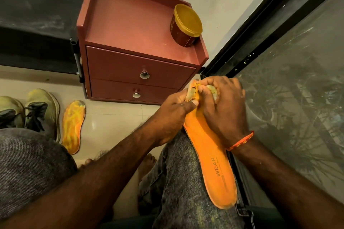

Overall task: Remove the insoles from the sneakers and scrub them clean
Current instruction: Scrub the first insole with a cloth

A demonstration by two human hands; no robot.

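- Both hands work at the toe end of the orange insole (210,156), which lies along the person's right thigh, probably so the leg braces it for scrubbing.
- Left hand (173,111) pinches the toe edge between thumb and fingers, apparently to steady it.
- Right hand (223,109) has its fingers curled round a pale wad, cloth or sponge I cannot tell, pressed onto the toe.
- Second insole (73,126) lies on the floor beside the sneakers (37,111), well apart from both hands.

Two insoles (208,147) (73,126); two sneakers (43,111) (9,111); one tub (185,26); two drawers (137,69) (134,90).
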